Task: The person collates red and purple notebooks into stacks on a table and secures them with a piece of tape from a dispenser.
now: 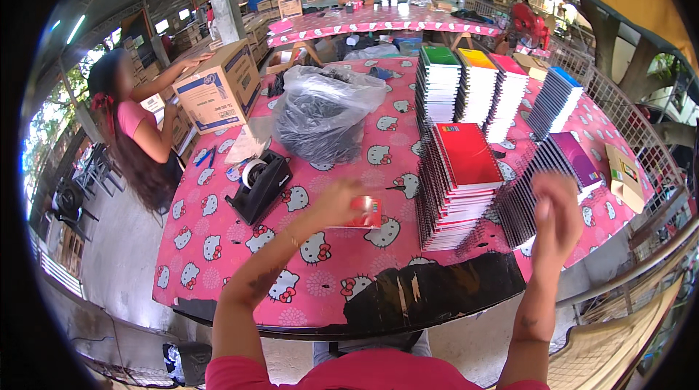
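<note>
My left hand (341, 204) reaches over the table with its fingers closed at a small flat red piece (373, 217), perhaps a card or pad, partly covered by the hand. My right hand (557, 219) is raised in front of a stack of purple spiral notebooks (571, 157); its fingers are curled and slightly blurred, thumb apart, and I see nothing in them. Between my hands rises a tall stack of red spiral notebooks (470, 153). A black tape dispenser (261, 187) with a roll of tape sits left of my left hand.
Behind stand stacks of green (439, 58), yellow (478, 61), pink (508, 66) and blue notebooks (559, 95). A filled plastic bag (324, 113), a cardboard box (218, 88) and blue-handled scissors (206, 157) are at left. Another person (142, 120) touches the box. The patterned table cover (313, 281) is torn at the front edge.
</note>
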`<state>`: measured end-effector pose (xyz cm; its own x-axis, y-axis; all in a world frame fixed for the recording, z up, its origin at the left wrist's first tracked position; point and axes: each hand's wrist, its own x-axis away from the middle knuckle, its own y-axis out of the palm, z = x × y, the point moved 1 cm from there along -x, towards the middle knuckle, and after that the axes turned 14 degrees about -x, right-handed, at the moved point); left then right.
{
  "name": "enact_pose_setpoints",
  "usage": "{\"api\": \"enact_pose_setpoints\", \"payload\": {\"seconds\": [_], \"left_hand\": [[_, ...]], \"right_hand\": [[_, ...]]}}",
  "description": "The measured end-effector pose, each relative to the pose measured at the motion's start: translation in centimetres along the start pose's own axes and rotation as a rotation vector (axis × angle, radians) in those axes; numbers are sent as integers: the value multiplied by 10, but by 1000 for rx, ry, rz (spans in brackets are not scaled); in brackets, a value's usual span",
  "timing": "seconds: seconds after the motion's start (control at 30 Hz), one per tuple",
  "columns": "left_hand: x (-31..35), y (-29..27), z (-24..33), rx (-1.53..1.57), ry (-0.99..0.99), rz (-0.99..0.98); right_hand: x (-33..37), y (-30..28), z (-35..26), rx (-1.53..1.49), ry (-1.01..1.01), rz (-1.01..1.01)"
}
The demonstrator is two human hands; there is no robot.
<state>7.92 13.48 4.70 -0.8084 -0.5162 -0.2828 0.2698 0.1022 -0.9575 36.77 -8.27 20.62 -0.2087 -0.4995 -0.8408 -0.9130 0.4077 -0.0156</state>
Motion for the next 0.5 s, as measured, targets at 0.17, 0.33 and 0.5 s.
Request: {"api": "enact_pose_setpoints", "payload": {"seconds": [0.17,0.33,0.5], "left_hand": [[70,54,13,-111,-47,151],[76,61,18,-417,61,87],[68,20,59,-310,-30,58]], "right_hand": [[79,61,6,-218,154,-481],[135,111,79,-320,510,-474],[165,121,121,-380,721,-392]]}}
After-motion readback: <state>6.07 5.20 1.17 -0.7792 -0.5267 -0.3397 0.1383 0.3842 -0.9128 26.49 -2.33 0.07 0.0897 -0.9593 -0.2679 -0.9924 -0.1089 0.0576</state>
